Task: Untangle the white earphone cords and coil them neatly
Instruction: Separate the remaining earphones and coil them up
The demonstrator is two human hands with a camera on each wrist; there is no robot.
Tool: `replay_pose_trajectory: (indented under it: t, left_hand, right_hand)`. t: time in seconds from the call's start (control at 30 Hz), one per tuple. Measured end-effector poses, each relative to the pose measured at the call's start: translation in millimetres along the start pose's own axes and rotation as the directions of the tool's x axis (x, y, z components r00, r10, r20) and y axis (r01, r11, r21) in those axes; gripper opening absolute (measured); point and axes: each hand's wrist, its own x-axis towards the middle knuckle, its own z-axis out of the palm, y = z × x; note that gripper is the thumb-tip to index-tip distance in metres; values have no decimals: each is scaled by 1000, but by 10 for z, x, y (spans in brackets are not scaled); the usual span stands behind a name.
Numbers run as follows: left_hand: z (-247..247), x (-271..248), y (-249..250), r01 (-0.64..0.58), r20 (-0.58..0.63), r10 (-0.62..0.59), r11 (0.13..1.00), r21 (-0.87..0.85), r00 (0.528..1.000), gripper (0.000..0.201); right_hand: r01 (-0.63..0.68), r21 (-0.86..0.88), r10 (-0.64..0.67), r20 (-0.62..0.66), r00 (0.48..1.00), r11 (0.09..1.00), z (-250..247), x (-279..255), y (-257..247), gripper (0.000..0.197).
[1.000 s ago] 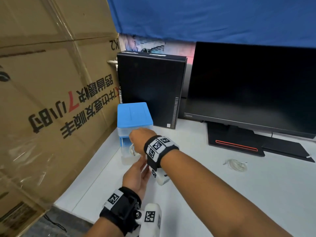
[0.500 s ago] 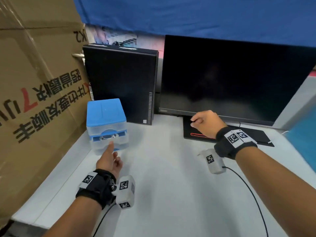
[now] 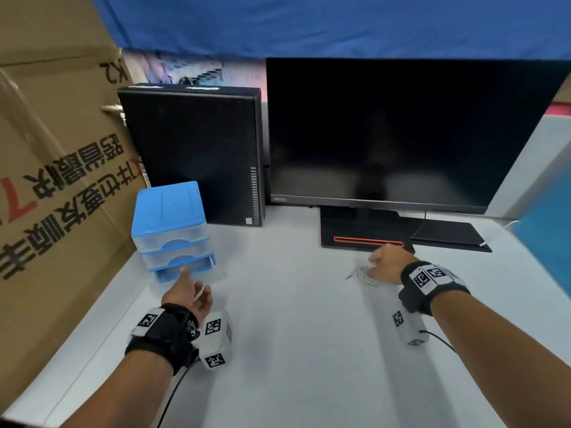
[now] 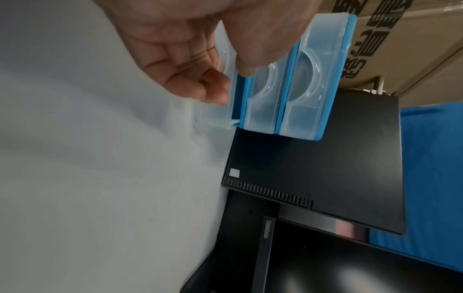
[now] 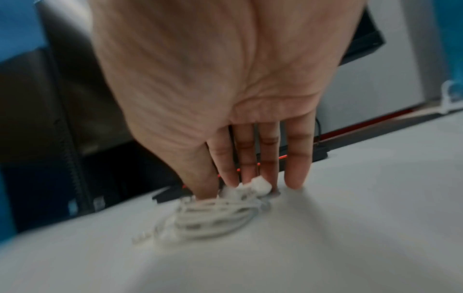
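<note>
A bundle of white earphone cords (image 3: 362, 278) (image 5: 213, 216) lies on the white table in front of the monitor base, its plug sticking out to the left. My right hand (image 3: 384, 264) (image 5: 246, 174) comes down on it with straight fingers; the thumb and fingertips touch its far side by the earbuds (image 5: 258, 185). My left hand (image 3: 190, 291) (image 4: 229, 83) is at the small blue drawer unit (image 3: 168, 211) (image 4: 313, 69). Its thumb and curled fingers pinch the front of the bottom drawer (image 3: 197, 267) (image 4: 220, 117), which stands slightly pulled out.
A black computer case (image 3: 191, 156) and a dark monitor (image 3: 401, 134) on its base (image 3: 364, 233) stand at the back of the white table (image 3: 293, 350). A big cardboard box (image 3: 55, 180) walls off the left side. Black cables run from both wrist devices.
My right hand left the drawer unit, crossed to the right and dropped onto the cord bundle. My left hand stayed at the bottom drawer.
</note>
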Motion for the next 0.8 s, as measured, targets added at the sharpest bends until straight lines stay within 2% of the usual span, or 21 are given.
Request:
replay_pose_trajectory:
  t: [0.07,0.17,0.3,0.47,0.57,0.67,0.8]
  left_hand:
    - [-50,-40,-30,16,12,-16,1000,23,1000,33]
    - [-134,-127,-83,46,23,-48,997,63,999,33]
    - [-227,-281,-173,65,41,-67,996,67,997,33]
    - [-347,-301,-223,93,54,-96,994,48,994,33]
    - [-348,-342,-227,77,58,-79,997,29,995,31]
    - [-354,-395,-242,65,75,-66,998,20,995,29]
    - [-359,-449,-267,54,72,-53,999,-4,996,27]
  right_hand:
    - [5,-73,-6,-13,1000,997,47,15,-54,36]
    - [-1,-96,-5,-56,998,995,92,-31,-161,19]
    - [30,-173,-40,-57,998,985,133,-145,-243,14]
    - [140,28,-138,-71,988,990,29,-200,-429,17]
    - [288,76,-278,-121,953,954,-154,-307,-857,19]
    - [441,97,-422,-167,891,892,-314,-413,-1451,19]
    - [576,6,-567,-160,808,818,-296,-539,-2328,16]
